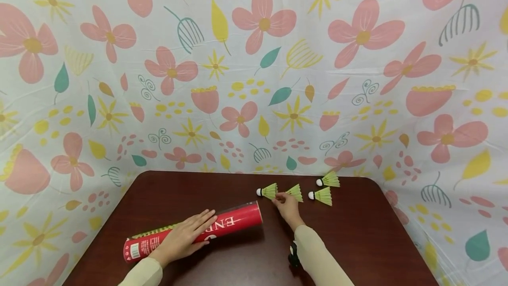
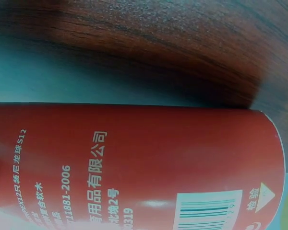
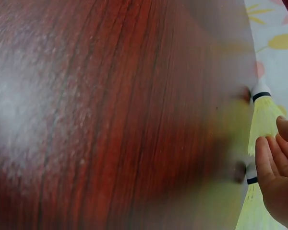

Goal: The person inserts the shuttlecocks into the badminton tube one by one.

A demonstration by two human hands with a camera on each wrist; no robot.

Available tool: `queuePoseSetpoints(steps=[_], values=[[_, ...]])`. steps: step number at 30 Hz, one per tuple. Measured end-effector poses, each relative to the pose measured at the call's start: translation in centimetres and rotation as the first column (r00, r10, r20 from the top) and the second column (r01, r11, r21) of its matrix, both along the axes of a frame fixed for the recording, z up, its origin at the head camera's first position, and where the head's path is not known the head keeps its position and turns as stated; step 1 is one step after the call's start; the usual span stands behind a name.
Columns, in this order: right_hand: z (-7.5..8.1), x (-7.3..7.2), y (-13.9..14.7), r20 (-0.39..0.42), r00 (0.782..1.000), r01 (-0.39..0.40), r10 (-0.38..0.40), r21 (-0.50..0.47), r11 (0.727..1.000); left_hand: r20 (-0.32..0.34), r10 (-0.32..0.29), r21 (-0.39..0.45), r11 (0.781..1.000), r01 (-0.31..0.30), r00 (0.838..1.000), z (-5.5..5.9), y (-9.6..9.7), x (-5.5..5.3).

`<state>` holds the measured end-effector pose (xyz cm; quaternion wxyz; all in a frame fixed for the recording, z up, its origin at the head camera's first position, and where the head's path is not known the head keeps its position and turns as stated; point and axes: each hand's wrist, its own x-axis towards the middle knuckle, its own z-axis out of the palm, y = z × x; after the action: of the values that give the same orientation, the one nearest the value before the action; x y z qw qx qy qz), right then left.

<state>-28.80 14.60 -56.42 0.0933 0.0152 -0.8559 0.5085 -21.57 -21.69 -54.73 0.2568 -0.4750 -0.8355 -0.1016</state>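
— Your left hand (image 1: 182, 235) lies across the middle of a red shuttlecock tube (image 1: 240, 220) on a dark wood-grain table (image 1: 369, 237), fingers extended over the top. And your right?

— Your right hand (image 1: 289, 210) is past the tube's right end, fingers drawn together at the skirt of the leftmost yellow shuttlecock (image 1: 268, 191); whether they pinch it, I cannot tell.

— Which of your hands is nearer, and how does that shuttlecock lie?

— Your right, at its very skirt. Its long axis runs left to right, white cork pointing left, just off the far side of the tube's right end. Beneath your left, the tube slants from its barcoded near-left end to the far right.

— What else is near you?

— A second shuttlecock (image 1: 295, 192), partly behind your right hand, and two other shuttlecocks (image 1: 322, 196) farther right, corks left.
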Motion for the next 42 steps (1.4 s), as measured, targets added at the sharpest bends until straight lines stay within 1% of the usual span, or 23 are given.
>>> queuePoseSetpoints(steps=[6, 10, 17, 21, 25, 31, 35, 39, 42], values=[[-0.3, -0.2, -0.4, -0.033, 0.998, 0.046, -0.045, 0.054, 0.997, 0.006, -0.002, 0.002, 1.000, 0.001, 1.000, 0.0, 0.0, -0.1], [-0.4, -0.2, -0.4, -0.047, 0.997, 0.061, -0.058, 0.062, 0.996, 0.003, 0.001, 0.003, 1.000, -0.001, 1.000, 0.0, 0.0, -0.1], [0.0, 0.0, -0.2, -0.019, 0.999, 0.045, -0.044, 0.053, 0.998, 0.021, 0.000, 0.003, 1.000, 0.000, 1.000, 0.0, 0.1, 0.2], [0.2, 0.1, -0.1, -0.036, 0.999, 0.032, -0.030, 0.054, 0.998, 0.031, 0.014, -0.022, 1.000, -0.013, 0.999, 0.0, 0.2, 0.1], [0.6, 0.1, 0.1, -0.058, 0.998, 0.012, -0.009, 0.053, 0.999, 0.027, 0.031, -0.043, 0.999, -0.030, 0.999, 0.1, 0.1, 0.0], [1.5, 0.3, 0.6, -0.082, 0.996, -0.017, 0.021, 0.052, 0.999, 0.023, 0.029, -0.045, 0.999, -0.028, 0.999, 0.4, -0.2, -0.2], [2.1, 0.6, 1.1, -0.096, 0.995, -0.018, 0.024, 0.067, 0.998, 0.020, 0.030, -0.044, 0.999, -0.029, 0.999, 0.4, -0.3, -0.3], [2.7, 0.9, 1.5, -0.076, 0.997, -0.005, 0.009, 0.061, 0.998, 0.027, 0.038, -0.047, 0.998, -0.037, 0.999, 0.4, -0.5, -0.4], [3.1, 1.2, 1.8, -0.068, 0.998, -0.010, 0.013, 0.044, 0.999, 0.028, 0.037, -0.047, 0.998, -0.036, 0.999, 0.5, -0.5, -0.4]])
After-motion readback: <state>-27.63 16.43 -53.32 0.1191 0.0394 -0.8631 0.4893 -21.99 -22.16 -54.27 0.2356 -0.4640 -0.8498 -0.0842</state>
